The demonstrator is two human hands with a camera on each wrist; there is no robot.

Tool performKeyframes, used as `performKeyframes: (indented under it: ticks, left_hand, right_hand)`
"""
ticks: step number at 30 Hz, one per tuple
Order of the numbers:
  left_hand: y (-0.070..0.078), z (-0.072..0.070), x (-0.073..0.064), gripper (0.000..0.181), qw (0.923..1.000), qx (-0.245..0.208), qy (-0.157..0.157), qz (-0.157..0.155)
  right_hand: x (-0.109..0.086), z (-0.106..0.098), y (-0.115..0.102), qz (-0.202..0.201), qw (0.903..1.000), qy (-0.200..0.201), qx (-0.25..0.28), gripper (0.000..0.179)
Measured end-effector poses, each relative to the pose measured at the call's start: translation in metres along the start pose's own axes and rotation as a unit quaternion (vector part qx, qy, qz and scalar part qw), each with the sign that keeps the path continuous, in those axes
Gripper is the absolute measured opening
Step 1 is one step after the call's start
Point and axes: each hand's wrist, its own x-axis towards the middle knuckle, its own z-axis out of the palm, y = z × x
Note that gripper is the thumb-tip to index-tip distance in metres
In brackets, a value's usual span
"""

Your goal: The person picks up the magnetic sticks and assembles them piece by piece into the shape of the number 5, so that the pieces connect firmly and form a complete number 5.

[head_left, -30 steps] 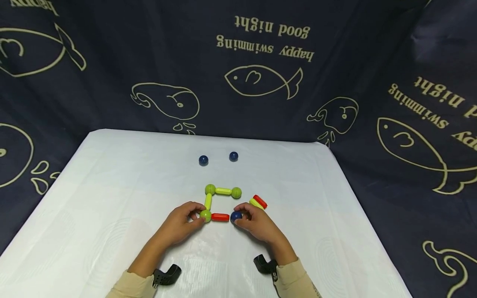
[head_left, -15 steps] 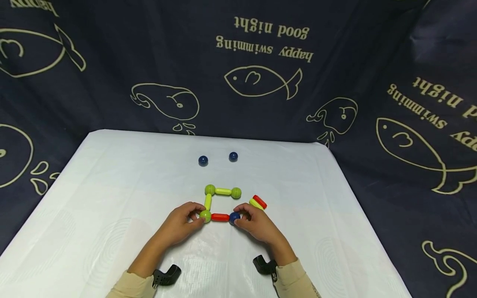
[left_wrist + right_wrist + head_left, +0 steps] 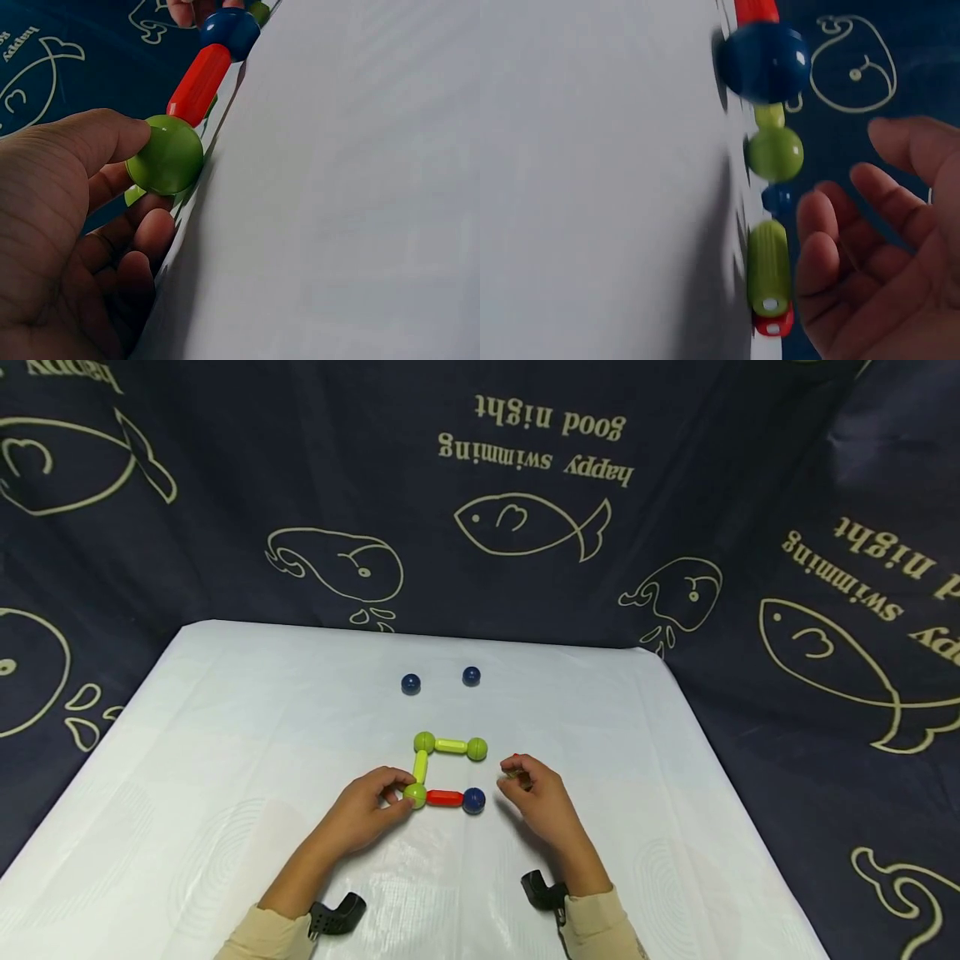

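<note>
head view shows everything joined to the red rod (image 3: 445, 798): a held green ball (image 3: 415, 796) at its left end, a near blue ball (image 3: 474, 801) at its right end, and beyond it a green rod (image 3: 420, 767), a corner ball (image 3: 424, 742), a cross rod (image 3: 451, 747) and an end ball (image 3: 477, 749). two far blue balls (image 3: 411, 684) lie well beyond the red rod. the left hand (image 3: 372, 807), left of that rod, grasps the held green ball between thumb and fingers. the right hand (image 3: 542, 802), right of that rod, holds nothing, fingers loosely bent; left wrist view cuts it off at the top. in head view it mostly hides a spare green rod (image 3: 769, 266) and a spare red rod (image 3: 773, 325), which right wrist view shows just beside its fingers, the green partly covering the red; whether the fingers touch them is hard to tell.
</note>
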Motion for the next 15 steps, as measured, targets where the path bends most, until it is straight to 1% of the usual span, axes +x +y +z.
performKeyframes:
  ticks: [4,7,10,15]
  left_hand:
    - [0.0,0.0008,0.0003,0.026,1.0,0.001,-0.001,-0.002]
    - [-0.0003,0.001,0.0001,0.026,1.0,0.001,0.0,-0.003]
    - [-0.0002,0.0012,-0.0001,0.026,1.0,0.001,-0.001,-0.004]
    - [0.0002,0.0016,0.0001,0.026,1.0,0.002,-0.001,-0.008]
  right_hand:
    - [0.0003,-0.0048,0.0027,0.006,0.9988,0.047,0.011,0.019]
    - [0.001,-0.0052,0.0047,0.005,0.998,0.062,0.014,0.018]
    - [0.001,-0.0046,0.0065,0.009,0.9981,0.06,0.013,0.02]
    - [0.0013,-0.0034,0.0072,0.014,0.999,0.042,0.011,0.022]
